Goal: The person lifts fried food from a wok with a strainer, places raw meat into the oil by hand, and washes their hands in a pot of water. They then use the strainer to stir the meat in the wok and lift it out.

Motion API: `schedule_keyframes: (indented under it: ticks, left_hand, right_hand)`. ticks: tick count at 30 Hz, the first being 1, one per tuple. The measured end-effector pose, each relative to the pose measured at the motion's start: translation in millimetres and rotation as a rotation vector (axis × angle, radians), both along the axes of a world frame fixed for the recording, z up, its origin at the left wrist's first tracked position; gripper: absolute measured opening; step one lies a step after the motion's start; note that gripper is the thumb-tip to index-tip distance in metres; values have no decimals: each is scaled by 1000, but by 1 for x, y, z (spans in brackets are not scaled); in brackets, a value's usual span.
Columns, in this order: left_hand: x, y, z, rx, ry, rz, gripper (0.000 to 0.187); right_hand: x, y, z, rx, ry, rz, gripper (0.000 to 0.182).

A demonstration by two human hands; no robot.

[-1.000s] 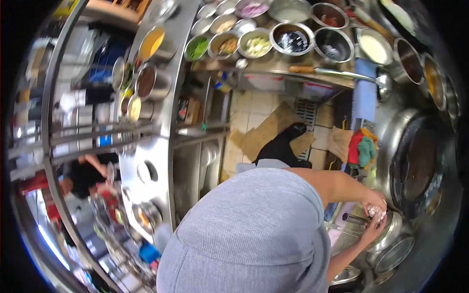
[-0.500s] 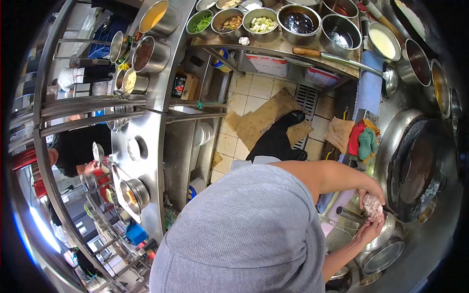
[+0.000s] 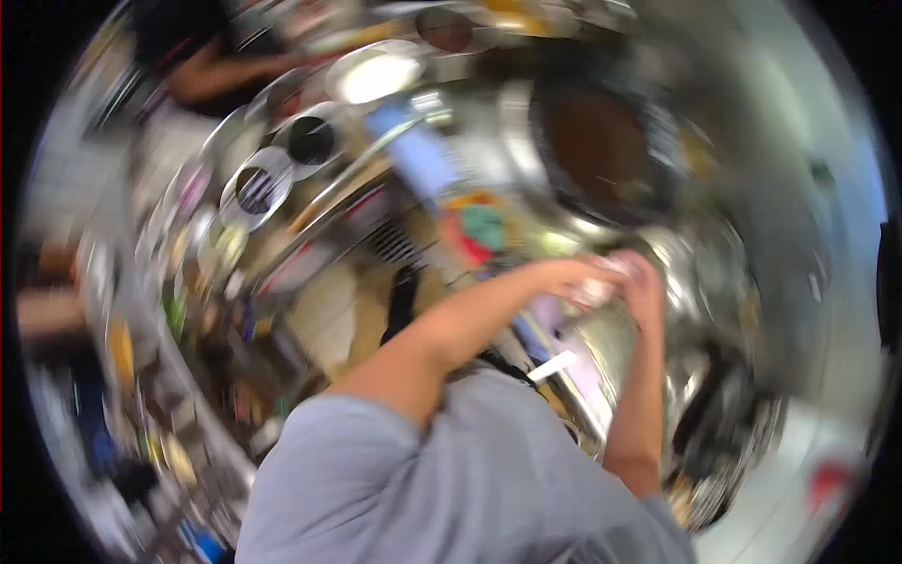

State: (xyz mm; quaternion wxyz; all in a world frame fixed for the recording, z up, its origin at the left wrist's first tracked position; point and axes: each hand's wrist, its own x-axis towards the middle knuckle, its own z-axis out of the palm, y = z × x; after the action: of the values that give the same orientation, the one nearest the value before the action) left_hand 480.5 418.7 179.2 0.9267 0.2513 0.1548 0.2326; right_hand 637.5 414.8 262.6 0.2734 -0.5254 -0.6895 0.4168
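Note:
My left hand (image 3: 573, 277) and my right hand (image 3: 643, 284) meet above the steel work surface. A pale pink lump (image 3: 594, 291), looking like raw meat, is between them, pressed by both sets of fingers. Motion blur smears the fingertips and the lump's edges. Just beyond my hands is a large dark wok (image 3: 601, 150). To the left of my hands lie a green cloth (image 3: 483, 227) and a red cloth (image 3: 468, 241).
Steel pots line the counter at upper left, among them a pot of dark liquid (image 3: 256, 191) and a pot of pale liquid (image 3: 381, 77). A long-handled ladle (image 3: 362, 160) lies near them. Another person's arm (image 3: 225, 75) reaches in at top left.
My view has swung to the right, so the wok and pots appear farther left. My hands still hold the pink lump together, and another person's arm has come into view near the pots.

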Motion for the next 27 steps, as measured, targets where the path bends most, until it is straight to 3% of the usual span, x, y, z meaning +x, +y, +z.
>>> schedule_keyframes:
  ticks: [1, 6, 8, 10, 14, 18, 19, 20, 23, 24, 26, 27]
  left_hand:
    - [9, 0, -4, -50, 50, 141, 29]
    - [5, -1, 30, -95, 141, 84, 27]
    - [0, -4, 38, -102, 172, 111, 27]
    - [1, -3, 41, -162, 61, 139, 27]
    - [-15, -12, 50, -209, 21, 152, 26]
    - [-28, -17, 62, -277, 43, 179, 22]
    - [-31, -19, 66, -266, 66, 210, 25]
    - [-34, -20, 67, -255, 72, 215, 25]
    - [-44, -25, 70, -267, 91, 252, 34]
    - [-46, -26, 71, -265, 93, 257, 34]
    - [-53, -31, 70, -305, 131, 282, 35]
    - [-57, -33, 69, -315, 134, 290, 35]
  right_hand:
    - [14, 9, -7, -1, -81, -38, 22]
    - [22, 2, 5, -393, 860, -382, 12]
    - [16, -6, 6, -408, 1018, -407, 13]
    - [22, -9, -12, -516, 1372, -490, 18]
    - [1, -17, 3, -480, 1377, -805, 16]
    - [11, -17, -19, -575, 1467, -612, 21]
    - [8, -16, -23, -586, 1345, -752, 28]
    - [2, -15, -14, -583, 1354, -741, 28]
    - [-5, -7, -4, -457, 986, -614, 32]
    - [-10, 3, 2, -458, 988, -608, 32]
    - [-22, 25, 15, 230, 122, -443, 33]
    - [-29, 37, 27, 302, 42, -340, 31]
